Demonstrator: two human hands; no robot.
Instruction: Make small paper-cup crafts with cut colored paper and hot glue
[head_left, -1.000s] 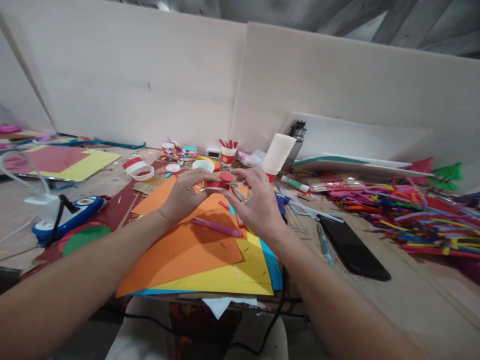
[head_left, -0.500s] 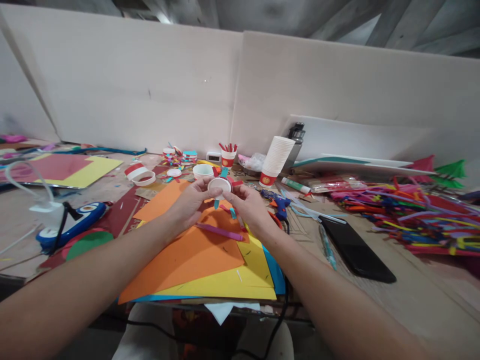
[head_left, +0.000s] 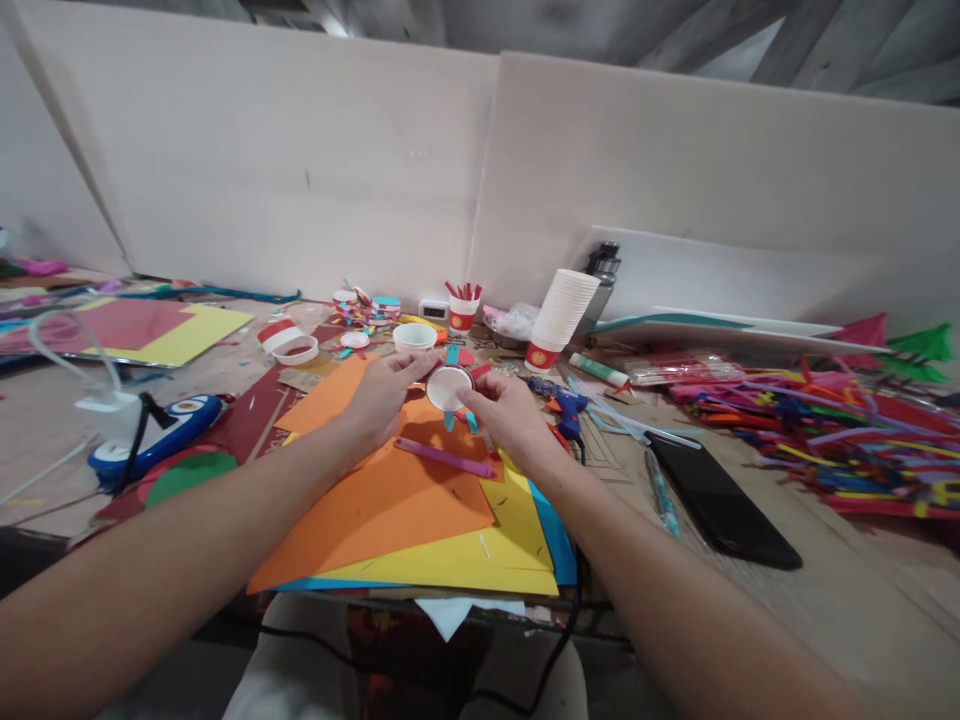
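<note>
A small white paper cup bottom with a red rim faces me above the coloured paper. Teal and red paper strips stick out around its edge. My right hand grips its right side, thumb on the white face. At the left edge, my left hand has its fingers pinched together by a red strip; the exact contact is too small to make out. Below the hands lies a purple strip on orange sheets, with yellow paper underneath.
A white bowl-like cup, a cup of red strips and stacked paper cups stand behind. To the right are a blue glue gun, a black phone and pipe cleaners. A blue-and-white device sits left.
The cup bottom has tilted to face me more. My left thumb has come off its white face, and the left fingers have shifted to its left edge. The view has moved slightly.
</note>
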